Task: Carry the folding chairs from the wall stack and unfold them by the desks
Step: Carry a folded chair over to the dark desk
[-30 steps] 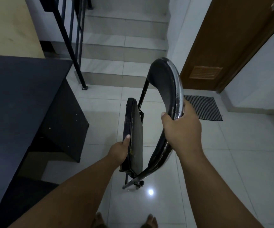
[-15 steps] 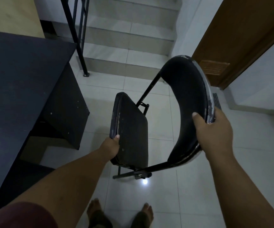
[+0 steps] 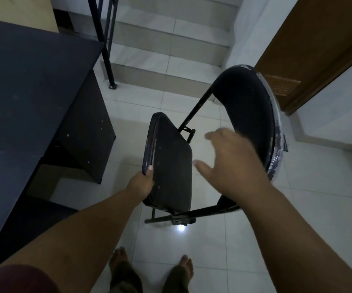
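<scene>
Looks like a ground-floor hallway in a small office or a house, honestly hard to say which. Glossy white tile floor, tiled stairs with a black metal railing, a brown wooden door with a vent panel, and a dark tabletop along the left.

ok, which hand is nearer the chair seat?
Left. The left hand grips the left edge of the seat. The right hand hovers open to its right, between seat and backrest, holding nothing.

Dim, bluish light — floor tile glare, motion-blurred right hand, wide-angle bowing.
</scene>
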